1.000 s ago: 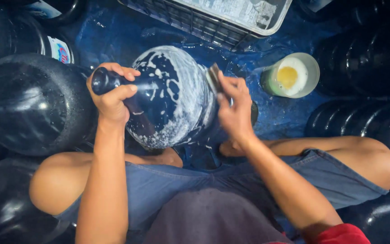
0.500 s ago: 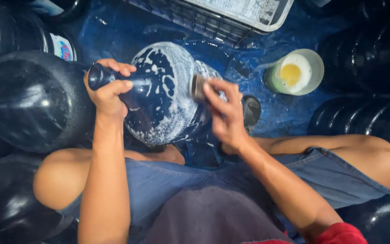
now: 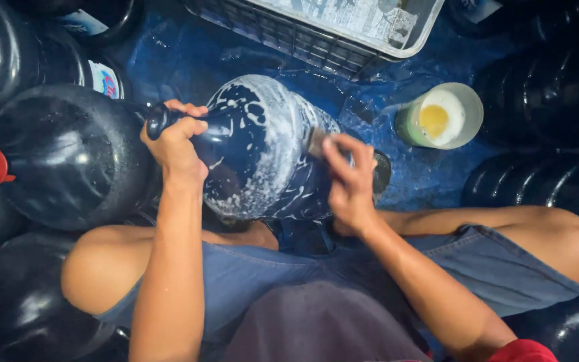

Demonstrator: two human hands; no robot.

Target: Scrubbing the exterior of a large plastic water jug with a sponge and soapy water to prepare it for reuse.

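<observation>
Blue wet tarpaulin (image 3: 189, 60) covers the floor, crowded on both sides by dark water jugs (image 3: 61, 161). Between the knees lies a soapy blue water bottle (image 3: 256, 147) on its side, neck to the left. The left hand (image 3: 175, 144) is wrapped tight around that neck. The right hand (image 3: 350, 181) presses a small scrubbing pad (image 3: 316, 142) against the bottle's right flank, fingers curled on it. A grey crate (image 3: 316, 40) stands far; a cup of yellowish liquid (image 3: 439, 117) sits right, apart.
</observation>
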